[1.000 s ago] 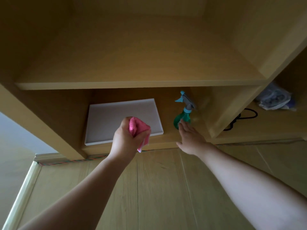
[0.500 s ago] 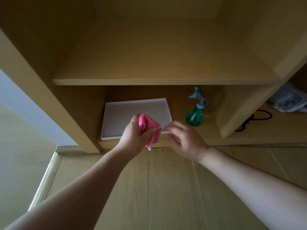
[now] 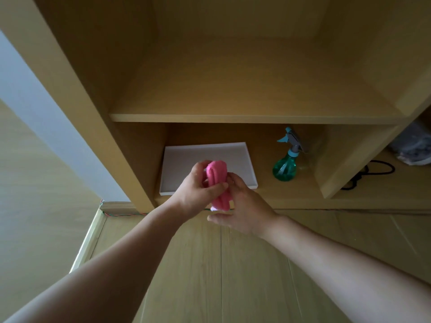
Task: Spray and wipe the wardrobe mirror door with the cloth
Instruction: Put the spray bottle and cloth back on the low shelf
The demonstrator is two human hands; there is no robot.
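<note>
A bunched pink cloth [image 3: 218, 183] sits between both hands, in front of the low shelf. My left hand [image 3: 198, 190] grips it from the left, thumb across its front. My right hand [image 3: 242, 208] holds its lower right side, fingers behind the cloth. A green spray bottle [image 3: 285, 168] with a blue trigger head stands on the bottom shelf, right of the hands, untouched. No mirror door is in view.
A white shallow tray [image 3: 238, 159] lies on the bottom shelf behind the hands. Wooden shelf unit [image 3: 233, 117] fills the view; a black cable [image 3: 373, 173] and a plastic bag [image 3: 412, 145] lie in the right compartment. Wooden floor below, pale wall at left.
My right hand left the spray bottle, moved left and took hold of the cloth beside my left hand. The view shifted so the shelf sits further right.
</note>
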